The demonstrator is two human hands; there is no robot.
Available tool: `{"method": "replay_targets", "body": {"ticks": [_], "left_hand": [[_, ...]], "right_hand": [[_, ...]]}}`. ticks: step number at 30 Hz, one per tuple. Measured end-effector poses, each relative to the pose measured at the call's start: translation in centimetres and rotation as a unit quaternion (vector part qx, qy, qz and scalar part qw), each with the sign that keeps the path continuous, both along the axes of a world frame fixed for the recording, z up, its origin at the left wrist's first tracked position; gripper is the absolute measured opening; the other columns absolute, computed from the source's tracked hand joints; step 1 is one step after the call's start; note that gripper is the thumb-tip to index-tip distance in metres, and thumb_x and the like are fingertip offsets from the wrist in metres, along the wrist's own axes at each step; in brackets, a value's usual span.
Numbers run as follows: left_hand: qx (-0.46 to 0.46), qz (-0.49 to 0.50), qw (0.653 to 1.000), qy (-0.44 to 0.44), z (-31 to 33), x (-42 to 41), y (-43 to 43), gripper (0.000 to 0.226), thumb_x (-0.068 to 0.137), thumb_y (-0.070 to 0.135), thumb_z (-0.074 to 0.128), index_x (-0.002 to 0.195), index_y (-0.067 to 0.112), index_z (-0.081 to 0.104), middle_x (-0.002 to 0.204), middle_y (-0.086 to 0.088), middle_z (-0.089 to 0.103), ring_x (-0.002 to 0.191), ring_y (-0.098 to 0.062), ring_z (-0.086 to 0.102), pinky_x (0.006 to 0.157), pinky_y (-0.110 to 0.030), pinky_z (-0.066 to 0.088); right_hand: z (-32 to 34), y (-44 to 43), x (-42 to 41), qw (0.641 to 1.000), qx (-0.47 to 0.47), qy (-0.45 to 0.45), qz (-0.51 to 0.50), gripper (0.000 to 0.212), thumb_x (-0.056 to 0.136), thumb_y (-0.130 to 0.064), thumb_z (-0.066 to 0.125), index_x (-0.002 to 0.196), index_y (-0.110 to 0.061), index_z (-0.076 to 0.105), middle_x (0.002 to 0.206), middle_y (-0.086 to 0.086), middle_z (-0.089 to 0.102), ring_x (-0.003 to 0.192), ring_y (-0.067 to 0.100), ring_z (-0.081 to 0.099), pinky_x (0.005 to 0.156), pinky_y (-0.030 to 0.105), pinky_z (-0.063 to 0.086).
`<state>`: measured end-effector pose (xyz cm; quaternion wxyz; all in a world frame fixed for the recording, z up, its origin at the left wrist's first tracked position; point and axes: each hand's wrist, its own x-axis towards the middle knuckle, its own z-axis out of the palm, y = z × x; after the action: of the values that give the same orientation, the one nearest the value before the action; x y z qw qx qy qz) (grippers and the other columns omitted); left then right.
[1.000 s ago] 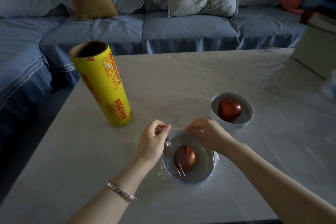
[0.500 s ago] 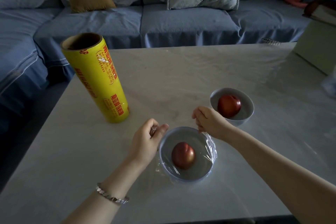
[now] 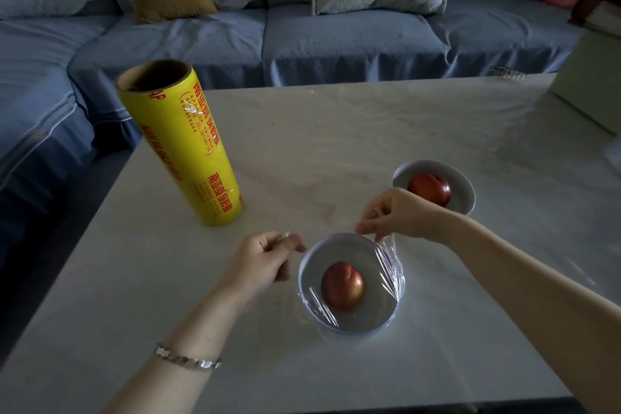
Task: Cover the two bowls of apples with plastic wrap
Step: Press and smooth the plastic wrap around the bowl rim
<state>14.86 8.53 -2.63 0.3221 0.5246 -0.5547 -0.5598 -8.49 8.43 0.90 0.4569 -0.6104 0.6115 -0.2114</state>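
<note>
From the head view, your left hand point(image 3: 265, 259) and right hand point(image 3: 400, 215) each pinched the wrap point(image 3: 386, 265) at the near bowl's point(image 3: 303, 276) left and far rim, likely to draw it taut over the apple point(image 3: 342, 286). The far bowl point(image 3: 465, 190) sat uncovered just behind your right hand. The roll point(image 3: 188, 151) stood upright well to the left, leaving open table point(image 3: 336, 131) between.

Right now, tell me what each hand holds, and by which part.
Both pinch the plastic wrap over the near bowl: left hand its left edge, right hand its far edge by the rim.
</note>
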Motion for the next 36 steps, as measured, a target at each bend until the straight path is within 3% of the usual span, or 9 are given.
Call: {"method": "replay_targets", "body": {"ticks": [3, 6, 10, 15, 21, 24, 29, 32, 36], "left_hand": [[-0.071, 0.084, 0.994, -0.010, -1.5, -0.8, 0.5, 0.027, 0.083, 0.032, 0.060, 0.058, 0.023, 0.060, 0.041, 0.010, 0.049, 0.047, -0.006, 0.049, 0.052, -0.020, 0.044], [-0.080, 0.139, 0.987, -0.009, -2.5, -2.1, 1.3, 0.026, 0.087, 0.033, 0.052, 0.063, 0.025, 0.057, 0.063, 0.007, 0.062, 0.071, -0.025, 0.061, 0.072, -0.040, 0.051], [-0.157, 0.207, 0.962, -0.085, -1.4, -3.8, 2.1, 0.027, 0.097, 0.013, 0.043, 0.071, 0.012, 0.044, 0.065, 0.009, 0.050, 0.063, -0.017, 0.047, 0.061, -0.021, 0.028], [-0.097, 0.301, 0.947, -0.054, -0.7, -5.2, 2.0, 0.035, 0.100, 0.016, 0.036, 0.065, 0.014, 0.036, 0.055, 0.008, 0.054, 0.054, -0.009, 0.048, 0.055, -0.022, 0.026], [-0.082, 0.361, 0.929, -0.035, -0.7, -5.7, 1.9, 0.028, 0.101, 0.017, 0.032, 0.076, 0.007, 0.040, 0.051, 0.004, 0.053, 0.058, -0.008, 0.049, 0.060, -0.016, 0.029], [-0.104, 0.350, 0.929, -0.058, -0.1, -5.6, 2.1, 0.035, 0.101, 0.012, 0.033, 0.065, 0.015, 0.033, 0.053, 0.009, 0.043, 0.051, 0.006, 0.047, 0.061, -0.015, 0.024], [-0.130, 0.336, 0.927, -0.102, -0.3, -5.3, 1.5, 0.041, 0.100, 0.009, 0.035, 0.062, 0.024, 0.028, 0.055, 0.015, 0.036, 0.061, -0.013, 0.032, 0.061, -0.017, 0.022], [-0.138, 0.324, 0.930, -0.110, -0.9, -4.9, 1.1, 0.034, 0.099, 0.011, 0.036, 0.066, 0.018, 0.036, 0.061, -0.001, 0.051, 0.071, -0.024, 0.044, 0.061, -0.018, 0.021], [-0.036, 0.280, 0.947, -0.154, -2.3, -3.9, -0.3, 0.029, 0.098, 0.016, 0.043, 0.080, -0.002, 0.057, 0.096, -0.028, 0.064, 0.092, -0.038, 0.058, 0.065, -0.027, 0.025]], "right_hand": [[-1.7, 0.3, 0.6, 0.998, -0.055, -0.007, -0.038, 0.017, 0.076, -0.019, 0.074, 0.063, -0.018, 0.063, 0.050, -0.010, 0.053, 0.045, -0.001, 0.052, 0.054, 0.013, 0.045], [-3.6, 0.6, 1.2, 0.993, -0.087, 0.021, -0.073, 0.015, 0.079, -0.023, 0.071, 0.071, -0.013, 0.063, 0.067, 0.001, 0.057, 0.064, 0.008, 0.050, 0.066, 0.026, 0.042], [-4.1, 1.0, 1.7, 0.985, -0.131, 0.032, -0.111, 0.032, 0.084, -0.024, 0.066, 0.075, 0.004, 0.052, 0.066, 0.001, 0.059, 0.064, 0.014, 0.050, 0.061, 0.028, 0.039], [-4.5, 1.3, 2.7, 0.973, -0.132, 0.004, -0.190, 0.029, 0.088, -0.021, 0.060, 0.075, 0.001, 0.045, 0.076, 0.006, 0.072, 0.062, 0.001, 0.063, 0.064, 0.029, 0.047], [-5.1, 1.8, 3.9, 0.948, -0.154, 0.026, -0.277, 0.032, 0.091, -0.020, 0.054, 0.064, -0.018, 0.036, 0.063, -0.011, 0.063, 0.070, 0.017, 0.062, 0.062, 0.028, 0.042], [-5.0, 1.8, 4.3, 0.944, -0.154, 0.028, -0.292, 0.035, 0.091, -0.022, 0.054, 0.063, -0.019, 0.034, 0.059, -0.008, 0.062, 0.068, 0.021, 0.058, 0.061, 0.028, 0.039], [-5.2, 1.5, 4.5, 0.943, -0.153, 0.031, -0.295, 0.025, 0.091, -0.023, 0.053, 0.071, -0.011, 0.042, 0.060, 0.000, 0.063, 0.065, 0.022, 0.056, 0.061, 0.028, 0.039], [-5.5, 1.3, 4.3, 0.943, -0.145, 0.043, -0.297, 0.027, 0.090, -0.024, 0.055, 0.070, -0.012, 0.042, 0.059, 0.002, 0.060, 0.060, 0.017, 0.052, 0.055, 0.026, 0.038], [-6.1, 1.1, 3.5, 0.943, -0.049, 0.028, -0.327, 0.041, 0.080, -0.025, 0.069, 0.053, -0.014, 0.040, 0.053, 0.000, 0.046, 0.053, 0.014, 0.040, 0.048, 0.022, 0.032]]}}
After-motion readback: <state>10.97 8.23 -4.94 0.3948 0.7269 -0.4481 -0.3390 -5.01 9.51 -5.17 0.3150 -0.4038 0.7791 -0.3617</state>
